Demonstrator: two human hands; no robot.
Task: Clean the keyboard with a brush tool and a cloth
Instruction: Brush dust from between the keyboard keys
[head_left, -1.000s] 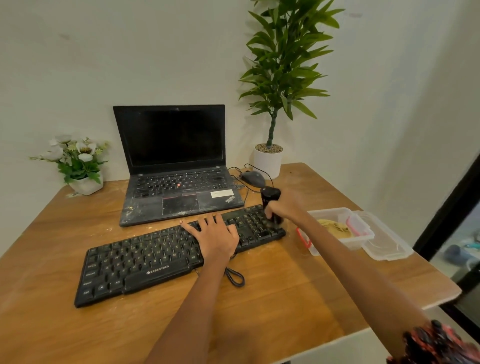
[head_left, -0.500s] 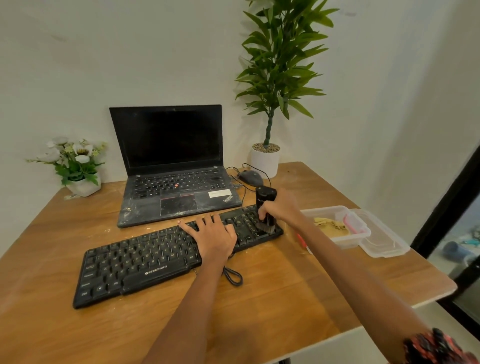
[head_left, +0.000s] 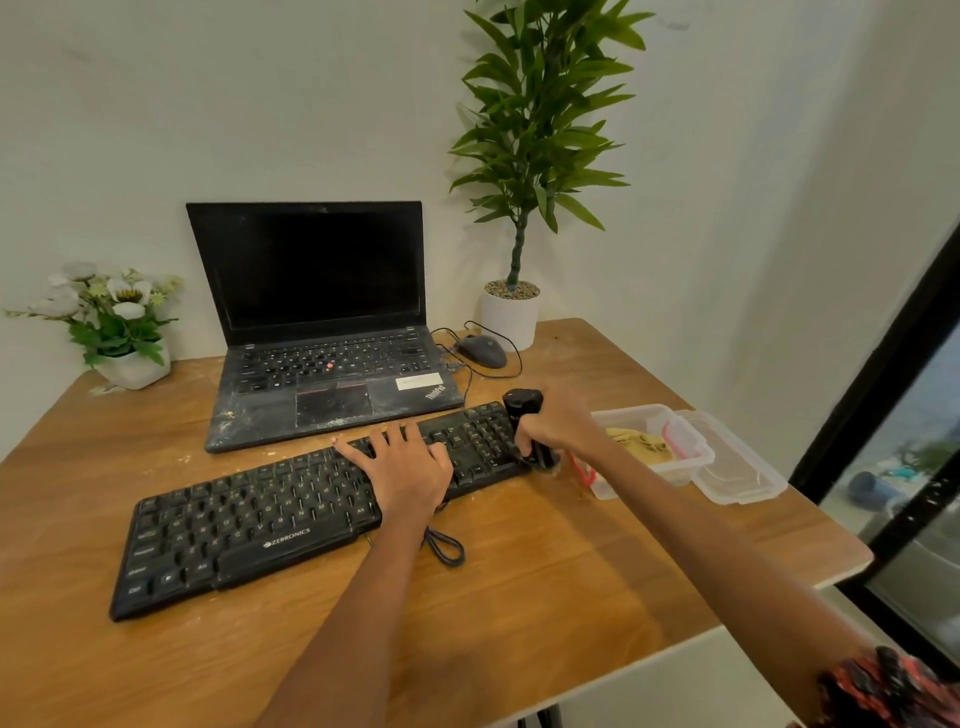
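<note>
The right hand (head_left: 558, 423) is curled around a black brush tool (head_left: 525, 415), gripping its upright barrel so that the rounded top stands above the knuckles; the lower end meets the far right edge of the keyboard (head_left: 291, 514), where the bristles are too blurred to make out. The left hand (head_left: 410, 470) lies flat with fingers straight and spread, pressing on the keys right of the keyboard's middle, with nothing grasped.

The keyboard is a black full-size board with pale lettering and a white brand mark on its front lip. It lies slanted across the wooden tabletop (head_left: 519, 613), its left end nearer the person and its right end farther off, under both hands. Its black cable (head_left: 444, 545) loops out just in front of the left wrist. Pale specks and dust dot the wood around it.

Just beside the right hand, to the right of the keyboard's end, stands a clear plastic container (head_left: 649, 441) with red clips, holding a crumpled yellowish cloth (head_left: 641, 447). Its clear lid (head_left: 737, 467) lies open beside it, toward the tabletop's right edge.

Behind the keyboard sits an open black laptop (head_left: 322, 332), screen dark, its palm rest smeared with dust. To its right are a dark mouse (head_left: 482, 351) with its wire and a tall leafy plant in a white pot (head_left: 510, 314). At the far left corner stands a small white pot of white flowers (head_left: 117, 322).
</note>
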